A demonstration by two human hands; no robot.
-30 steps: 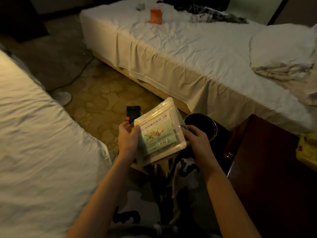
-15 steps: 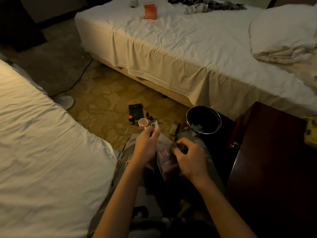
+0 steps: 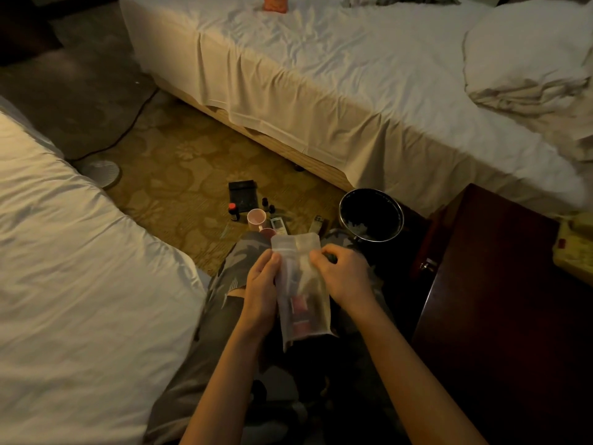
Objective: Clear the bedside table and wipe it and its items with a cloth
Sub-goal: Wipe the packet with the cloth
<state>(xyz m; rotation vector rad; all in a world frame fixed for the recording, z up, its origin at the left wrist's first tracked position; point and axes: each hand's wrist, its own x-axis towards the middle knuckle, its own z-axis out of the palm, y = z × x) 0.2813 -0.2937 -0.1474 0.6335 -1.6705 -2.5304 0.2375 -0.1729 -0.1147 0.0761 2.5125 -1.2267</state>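
Observation:
A translucent zip pouch (image 3: 303, 303) with red items showing through lies upright over my lap. My left hand (image 3: 261, 292) holds its left edge, fingers along the side near the zip strip. My right hand (image 3: 343, 277) grips the upper right edge, with something small and dark at its fingertips. The dark wooden bedside table (image 3: 500, 303) stands at the right, a yellow item (image 3: 574, 248) on its far edge. On the carpet ahead sit a black box (image 3: 243, 195), small bottles (image 3: 233, 212), a pink cup (image 3: 256, 219) and a remote (image 3: 278, 225).
A black waste bin (image 3: 372, 216) stands between my knee and the bedside table. White beds flank me, one on the left (image 3: 80, 268) and one ahead (image 3: 353, 91) with an orange pack (image 3: 275, 3). A cable (image 3: 128, 123) crosses the carpet.
The pouch came down from chest height, label facing me, to my lap with its plain side up. Both hands shifted to its upper edges, and the floor items came into sight.

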